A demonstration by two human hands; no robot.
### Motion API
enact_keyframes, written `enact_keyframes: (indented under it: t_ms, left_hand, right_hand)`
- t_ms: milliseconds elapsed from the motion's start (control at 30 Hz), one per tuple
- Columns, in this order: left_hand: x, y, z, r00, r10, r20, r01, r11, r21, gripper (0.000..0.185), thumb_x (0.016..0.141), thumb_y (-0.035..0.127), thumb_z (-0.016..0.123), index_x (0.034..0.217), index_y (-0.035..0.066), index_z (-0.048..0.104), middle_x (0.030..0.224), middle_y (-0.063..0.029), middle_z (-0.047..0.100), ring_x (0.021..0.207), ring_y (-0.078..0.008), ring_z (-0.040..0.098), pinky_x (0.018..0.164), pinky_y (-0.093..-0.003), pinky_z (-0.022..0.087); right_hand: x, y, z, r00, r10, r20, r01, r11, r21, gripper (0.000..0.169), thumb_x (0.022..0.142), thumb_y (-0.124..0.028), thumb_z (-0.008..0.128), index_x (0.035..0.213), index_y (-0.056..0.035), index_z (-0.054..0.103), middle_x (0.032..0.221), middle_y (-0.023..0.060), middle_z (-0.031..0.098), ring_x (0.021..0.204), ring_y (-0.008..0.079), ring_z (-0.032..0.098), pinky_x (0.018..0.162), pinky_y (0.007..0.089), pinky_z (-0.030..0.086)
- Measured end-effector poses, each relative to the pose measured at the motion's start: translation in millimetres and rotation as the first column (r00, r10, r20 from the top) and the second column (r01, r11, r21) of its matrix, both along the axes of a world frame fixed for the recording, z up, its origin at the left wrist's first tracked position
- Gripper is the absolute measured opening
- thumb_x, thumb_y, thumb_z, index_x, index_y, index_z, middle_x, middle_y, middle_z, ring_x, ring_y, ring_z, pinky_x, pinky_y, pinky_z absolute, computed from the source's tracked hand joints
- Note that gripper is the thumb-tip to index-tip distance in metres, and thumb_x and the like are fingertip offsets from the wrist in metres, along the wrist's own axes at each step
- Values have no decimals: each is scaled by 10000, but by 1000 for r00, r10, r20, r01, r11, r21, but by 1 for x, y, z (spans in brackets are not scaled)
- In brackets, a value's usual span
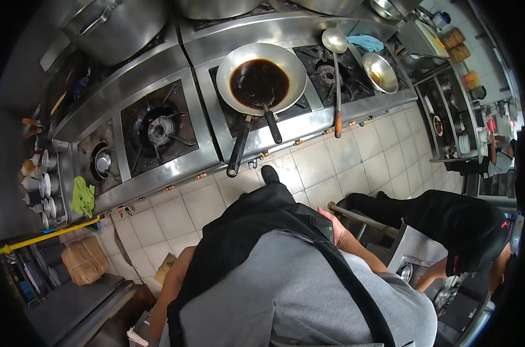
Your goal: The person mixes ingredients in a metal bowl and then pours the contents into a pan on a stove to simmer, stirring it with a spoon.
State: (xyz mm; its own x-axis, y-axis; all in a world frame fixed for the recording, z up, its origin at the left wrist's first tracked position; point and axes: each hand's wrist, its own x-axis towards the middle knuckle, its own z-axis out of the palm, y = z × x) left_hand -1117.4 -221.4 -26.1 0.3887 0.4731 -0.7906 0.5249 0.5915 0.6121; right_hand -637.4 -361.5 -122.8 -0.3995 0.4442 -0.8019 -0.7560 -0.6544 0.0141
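Note:
My right hand (337, 226) rests by the side of my black apron (253, 225), partly hidden by the cloth. Its grip does not show clearly. My left forearm is seen at the lower left, but the left hand is out of view behind my body. In front of me a frying pan (226, 80) of dark brown liquid (259, 82) sits on a burner. Its long black handle (238, 149) points towards me. A utensil with a black handle (272, 128) dips into the liquid. Right of the pan lies a steel ladle (334, 41) with a wooden handle end.
A steel bowl (380, 71) and a blue cloth (366, 42) lie at the stove's right. A gas burner (160, 129), a small steel pot (103, 160) and a green cloth (84, 196) are to the left. A co-worker (440, 225) bends over a counter at the right.

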Motion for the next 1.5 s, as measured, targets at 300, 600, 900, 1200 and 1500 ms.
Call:
enact_keyframes:
  t_ms: [300,600,900,1200,1500]
  left_hand:
    - [14,-10,-9,979,175,103,-172,984,-37,285,955,50,641,1220,-44,687,1079,-65,729,950,-114,650,866,-280,517]
    - [30,-6,-55,969,225,97,-175,912,-370,368,965,114,663,1276,-81,640,1126,-107,722,976,-150,676,899,-279,529]
    - [67,22,-69,989,100,110,-60,945,-323,400,967,141,671,1298,-78,624,1147,-110,715,991,-150,669,901,-274,527]
    - [100,27,-62,980,169,107,-149,974,-172,351,979,175,672,1244,-53,645,1110,-81,717,979,-135,656,883,-284,523]
    - [68,54,-189,958,71,-277,34,933,357,358,925,385,703,956,29,681,860,-116,726,831,-249,696,742,-386,531]
  right_hand:
    - [19,-14,-40,779,411,473,-431,899,-72,470,1063,-311,514,1497,-138,471,1342,41,648,1047,158,667,933,353,547]
    - [88,29,-24,343,375,861,-459,867,-195,259,1031,-271,544,1123,-59,660,859,12,663,630,117,619,513,261,470]
    - [107,147,27,229,275,934,-583,807,-95,280,1022,-316,607,1118,-59,662,914,1,668,723,106,624,635,256,471]
    - [49,203,78,94,-211,973,-744,635,210,427,891,-211,760,1286,-116,632,794,15,660,655,127,619,648,308,522]
    - [-27,319,104,-204,-741,639,-962,272,8,407,845,-345,780,1182,-148,665,736,86,674,658,295,686,581,424,536]
